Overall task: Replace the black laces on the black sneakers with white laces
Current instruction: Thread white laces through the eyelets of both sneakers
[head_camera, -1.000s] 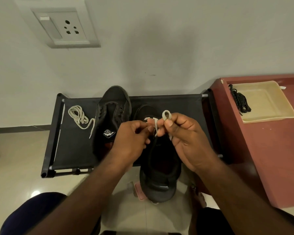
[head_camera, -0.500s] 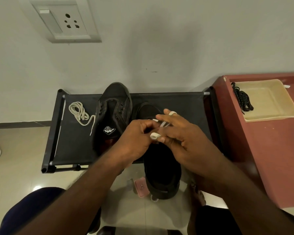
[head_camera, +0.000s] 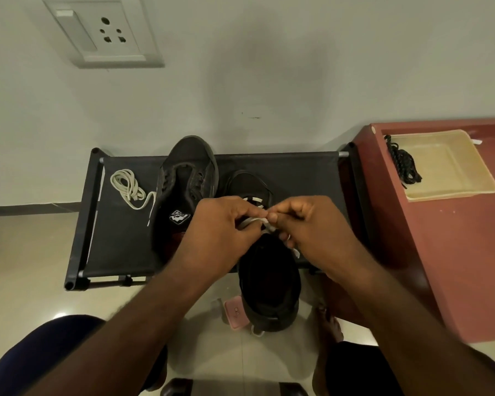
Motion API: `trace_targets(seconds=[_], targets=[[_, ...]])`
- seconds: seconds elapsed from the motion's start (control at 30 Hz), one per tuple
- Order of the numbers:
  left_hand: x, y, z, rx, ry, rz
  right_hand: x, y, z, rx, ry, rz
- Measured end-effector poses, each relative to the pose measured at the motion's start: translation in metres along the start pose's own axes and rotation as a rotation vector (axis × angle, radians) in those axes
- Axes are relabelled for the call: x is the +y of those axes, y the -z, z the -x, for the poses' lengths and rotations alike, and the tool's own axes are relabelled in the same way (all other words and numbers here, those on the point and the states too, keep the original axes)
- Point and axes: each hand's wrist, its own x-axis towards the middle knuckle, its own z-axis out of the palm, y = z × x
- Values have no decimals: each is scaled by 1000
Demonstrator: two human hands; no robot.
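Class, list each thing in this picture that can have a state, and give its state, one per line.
Left hand, pinching the white lace.
Right hand, pinching the same lace.
White lace, threaded through the near sneaker, ends held.
Near sneaker, heel overhanging the rack.
Far sneaker, no lace visible.
Spare white lace, coiled loose on the rack.
Black laces, bundled in the tray.

Matt black cloth rack (head_camera: 297, 172) on metal tubes, glossy tiled floor (head_camera: 26, 281), smooth cream plastic tray (head_camera: 452, 192)
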Motion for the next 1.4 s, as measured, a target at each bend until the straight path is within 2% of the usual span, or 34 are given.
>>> trace_targets(seconds=[0.07, 0.17, 0.3, 0.43, 0.63, 0.77, 0.83, 0.9, 1.07, 1.23, 1.33, 1.4], targets=[[-3, -1, -2, 30, -30, -21, -3, 1, 3, -97, 77, 122], [-7, 0, -4, 29, -40, -15, -4, 3, 5, -215, 99, 125], [-11, -1, -6, -38, -46, -91, -4, 2, 1, -267, 0, -16], [-15, 2, -10, -67, -54, -171, -1, 0, -3, -209, -61, -194], [-8, 5, -5, -45, -30, -75, 3, -2, -5, -165, -77, -260], [-4, 4, -4, -220, 47, -106, 7, -5, -6, -167, -57, -280], [-5, 5, -3, -257, 51, -82, 7, -4, -7, -182, -40, -272], [-6, 7, -3, -256, 47, -188, 8, 0, -9, -200, -8, -215], [-17, 20, 12, -256, 113, -528, 18, 16, -16, -125, 44, 107], [-17, 28, 26, -198, 92, -625, 22, 17, -13, -85, 56, 201], [-19, 28, 31, -196, 63, -630, 25, 13, -9, -43, 14, 61], [-24, 28, 34, -193, 48, -582, 27, 16, -8, 94, -61, -217]])
